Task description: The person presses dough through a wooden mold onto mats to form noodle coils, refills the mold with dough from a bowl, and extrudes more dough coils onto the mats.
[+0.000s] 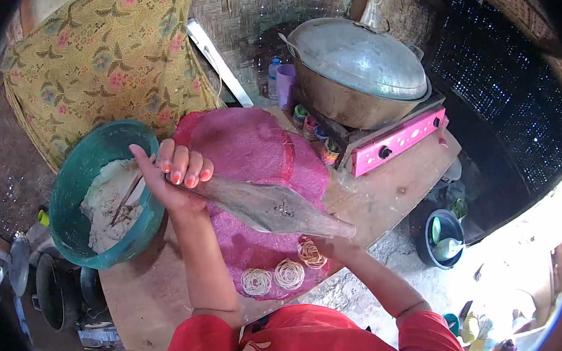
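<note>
My left hand point(180, 176) is wrapped around one end of a long greyish wooden press point(264, 209), with a patch of small holes or bits of dough at its wide middle. The press slants down to the right over a pink mesh cloth point(239, 139). Under its far end is my right hand point(335, 248), its fingers mostly hidden, close beside a coiled noodle nest point(312, 254). Two more pale nests, a left one point(256, 281) and a middle one point(289, 275), lie in a row on the cloth's near edge.
At the left stands a green basin point(70, 236) of pale dough or flour point(104, 204) with a stick point(126, 199) in it. A large lidded pot point(358, 72) sits on a pink stove point(396, 142) at the back right. Below the wooden table point(392, 187) is a dark bucket point(430, 256).
</note>
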Motion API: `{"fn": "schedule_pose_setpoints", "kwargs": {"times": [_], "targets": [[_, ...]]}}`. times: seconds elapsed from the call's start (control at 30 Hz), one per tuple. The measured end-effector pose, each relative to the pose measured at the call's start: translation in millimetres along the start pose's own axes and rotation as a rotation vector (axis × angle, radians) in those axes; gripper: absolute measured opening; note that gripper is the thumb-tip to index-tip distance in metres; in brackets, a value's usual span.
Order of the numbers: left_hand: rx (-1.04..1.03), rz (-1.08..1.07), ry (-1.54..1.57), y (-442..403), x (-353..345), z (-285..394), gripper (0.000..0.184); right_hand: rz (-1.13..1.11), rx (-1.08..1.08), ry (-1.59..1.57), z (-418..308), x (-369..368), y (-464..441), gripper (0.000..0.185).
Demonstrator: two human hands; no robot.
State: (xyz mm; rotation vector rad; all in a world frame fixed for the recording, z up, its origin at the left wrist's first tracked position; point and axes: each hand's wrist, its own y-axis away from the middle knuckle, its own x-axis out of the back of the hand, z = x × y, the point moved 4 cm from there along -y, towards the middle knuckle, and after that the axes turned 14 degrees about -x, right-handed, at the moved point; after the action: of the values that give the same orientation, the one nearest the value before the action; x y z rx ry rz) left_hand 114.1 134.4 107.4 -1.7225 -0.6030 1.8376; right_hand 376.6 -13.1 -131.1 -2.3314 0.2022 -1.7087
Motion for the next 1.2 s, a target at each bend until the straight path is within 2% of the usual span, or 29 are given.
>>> {"fn": "schedule_pose_setpoints", "kwargs": {"times": [0.07,0.13,0.17,0.23,0.37,0.43,0.47,0.53,0.63,0.7,0.8,0.87,0.93,0.97,1.03,1.07,1.13,1.17,1.2], "targets": [[0.009,-0.015,-0.007,0,-3,1,0.065,-0.041,0.052,-0.075,-5,6,-3,0.027],[0.006,-0.009,-0.016,1,-4,4,0.065,0.118,0.264,0.178,-18,19,-2,0.027],[0.003,-0.003,-0.022,1,-4,5,0.065,0.120,0.263,0.178,-21,26,-4,0.027],[0.003,0.006,-0.037,2,-3,9,0.065,-0.089,0.123,0.089,-22,33,-11,0.026],[-0.024,-0.040,-0.121,3,-8,13,0.058,-0.031,-0.029,0.130,-7,42,-5,0.028],[-0.020,-0.041,-0.115,4,-8,16,0.058,-0.316,-0.362,0.064,4,47,6,0.036],[-0.018,-0.043,-0.109,4,-8,17,0.058,-0.316,-0.363,0.066,10,43,13,0.036],[-0.014,-0.035,-0.113,5,-6,18,0.058,-0.245,-0.673,-0.253,32,27,35,0.040],[-0.006,0.015,-0.096,5,-4,13,0.062,-0.140,-0.607,-0.305,33,13,53,0.040],[0.001,0.058,-0.074,5,-4,7,0.065,-0.111,-0.648,-0.290,32,7,57,0.041],[0.028,0.047,-0.026,4,-1,-3,0.065,-0.068,-0.656,-0.241,40,-10,61,0.044],[0.073,-0.059,-0.001,1,2,-11,0.061,-0.043,-0.630,-0.201,48,-21,65,0.046],[0.099,-0.045,0.049,0,7,-22,0.060,-0.156,-0.608,-0.380,51,-19,61,0.054],[0.122,-0.017,0.086,1,10,-28,0.060,-0.135,-0.610,-0.373,65,-5,59,0.054],[0.147,0.006,0.098,3,18,-42,0.059,-0.406,-0.407,-0.792,52,60,46,0.059],[0.171,0.032,0.111,5,24,-53,0.058,-0.396,-0.410,-0.795,39,92,37,0.059],[0.217,0.023,0.130,8,32,-80,0.055,-0.783,-0.853,-1.592,13,134,27,0.063],[0.226,0.018,0.133,10,37,-96,0.055,-0.772,-0.853,-1.599,12,145,20,0.063],[0.253,0.200,0.124,15,50,-114,0.059,-0.916,-0.815,-1.354,9,152,17,0.066]]}}
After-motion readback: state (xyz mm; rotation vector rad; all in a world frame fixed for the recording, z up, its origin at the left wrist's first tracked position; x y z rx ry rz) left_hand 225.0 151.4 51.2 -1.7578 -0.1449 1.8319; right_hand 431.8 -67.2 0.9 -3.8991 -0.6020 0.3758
